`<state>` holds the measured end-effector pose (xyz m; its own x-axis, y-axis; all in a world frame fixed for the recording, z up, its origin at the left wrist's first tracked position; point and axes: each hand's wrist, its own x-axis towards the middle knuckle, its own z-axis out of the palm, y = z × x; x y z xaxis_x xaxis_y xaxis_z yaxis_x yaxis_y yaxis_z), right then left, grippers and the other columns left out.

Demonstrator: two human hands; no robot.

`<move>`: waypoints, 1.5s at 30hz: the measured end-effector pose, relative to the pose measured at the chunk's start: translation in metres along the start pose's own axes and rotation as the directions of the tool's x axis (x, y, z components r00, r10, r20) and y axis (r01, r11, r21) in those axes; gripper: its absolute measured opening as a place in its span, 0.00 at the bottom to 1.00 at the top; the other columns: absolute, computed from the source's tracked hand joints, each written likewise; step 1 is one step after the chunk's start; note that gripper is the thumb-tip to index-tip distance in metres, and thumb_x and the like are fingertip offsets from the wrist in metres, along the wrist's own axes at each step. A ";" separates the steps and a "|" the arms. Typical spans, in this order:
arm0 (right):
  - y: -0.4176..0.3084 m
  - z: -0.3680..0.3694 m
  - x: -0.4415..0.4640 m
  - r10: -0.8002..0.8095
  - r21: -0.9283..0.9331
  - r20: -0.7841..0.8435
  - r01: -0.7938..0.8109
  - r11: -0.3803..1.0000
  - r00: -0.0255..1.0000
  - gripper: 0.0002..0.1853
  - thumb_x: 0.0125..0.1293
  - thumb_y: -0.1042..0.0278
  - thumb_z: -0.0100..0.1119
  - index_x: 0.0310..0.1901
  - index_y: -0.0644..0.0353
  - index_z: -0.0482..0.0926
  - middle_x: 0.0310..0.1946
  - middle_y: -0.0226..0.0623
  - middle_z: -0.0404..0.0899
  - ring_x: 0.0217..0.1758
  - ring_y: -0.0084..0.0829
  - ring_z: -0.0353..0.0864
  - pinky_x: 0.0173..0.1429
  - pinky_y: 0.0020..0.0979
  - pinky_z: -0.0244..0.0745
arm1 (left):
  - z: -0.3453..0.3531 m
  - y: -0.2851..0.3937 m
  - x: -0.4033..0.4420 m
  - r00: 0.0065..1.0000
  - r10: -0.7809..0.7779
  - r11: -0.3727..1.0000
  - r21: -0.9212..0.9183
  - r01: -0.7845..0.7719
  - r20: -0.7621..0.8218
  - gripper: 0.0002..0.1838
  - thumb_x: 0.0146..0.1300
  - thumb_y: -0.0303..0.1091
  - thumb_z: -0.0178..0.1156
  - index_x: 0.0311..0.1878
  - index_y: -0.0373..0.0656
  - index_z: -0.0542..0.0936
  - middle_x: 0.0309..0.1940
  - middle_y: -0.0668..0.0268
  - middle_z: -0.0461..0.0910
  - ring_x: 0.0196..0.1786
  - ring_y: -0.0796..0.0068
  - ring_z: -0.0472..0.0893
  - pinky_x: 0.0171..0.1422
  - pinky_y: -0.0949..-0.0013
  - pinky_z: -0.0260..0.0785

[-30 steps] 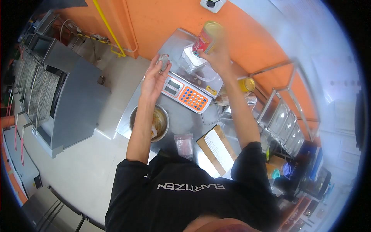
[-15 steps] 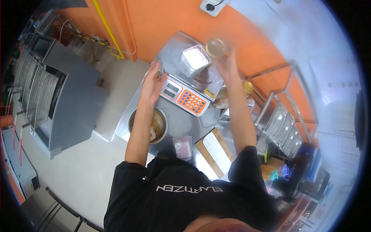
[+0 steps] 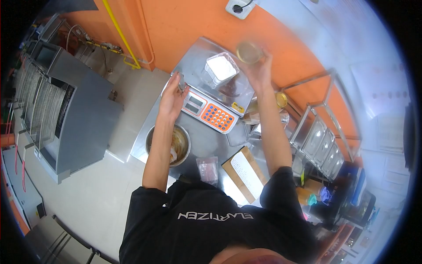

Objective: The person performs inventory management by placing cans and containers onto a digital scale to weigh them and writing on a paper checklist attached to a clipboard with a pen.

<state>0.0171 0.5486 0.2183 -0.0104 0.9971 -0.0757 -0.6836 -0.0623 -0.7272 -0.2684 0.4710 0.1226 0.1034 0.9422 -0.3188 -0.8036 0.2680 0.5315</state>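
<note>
My left hand (image 3: 172, 100) is closed around a small clear object (image 3: 181, 82) at the left edge of the scale. My right hand (image 3: 259, 69) grips a can (image 3: 249, 53), its round end turned to the camera. Between my hands, a clear container of white powder (image 3: 221, 68) stands on the scale's steel plate (image 3: 200, 55). The scale's orange keypad and displays (image 3: 209, 111) face me. Below my left hand, partly behind my forearm, is a steel bowl (image 3: 183, 143) with brown residue and something pale inside.
A flat clear packet (image 3: 207, 170) and a written sheet on brown card (image 3: 246, 172) lie near my body. At right are a yellow-lidded jar (image 3: 281, 100), a rack of metal trays (image 3: 323, 141) and lidded containers (image 3: 307, 195). A wall socket (image 3: 240, 8) is above.
The can in my right hand has tipped from showing its red label to showing its round end. My left hand, still holding the clear object, has moved slightly left and down.
</note>
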 end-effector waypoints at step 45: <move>0.011 -0.027 0.006 0.039 0.149 -0.179 -0.012 0.989 0.983 0.30 0.83 0.42 0.46 0.68 0.62 0.70 0.67 0.47 0.74 0.67 0.49 0.79 0.69 0.49 0.85 | -0.005 -0.005 -0.002 0.999 -0.042 0.999 0.002 0.042 -0.018 0.37 0.74 0.45 0.67 0.79 0.42 0.66 0.72 0.68 0.68 0.71 0.69 0.67 0.80 0.60 0.59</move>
<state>0.0296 0.5525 0.1916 0.0936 0.9698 -0.2252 -0.7847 -0.0674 -0.6163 -0.2674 0.4666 0.1167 0.1269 0.9263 -0.3548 -0.7974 0.3080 0.5189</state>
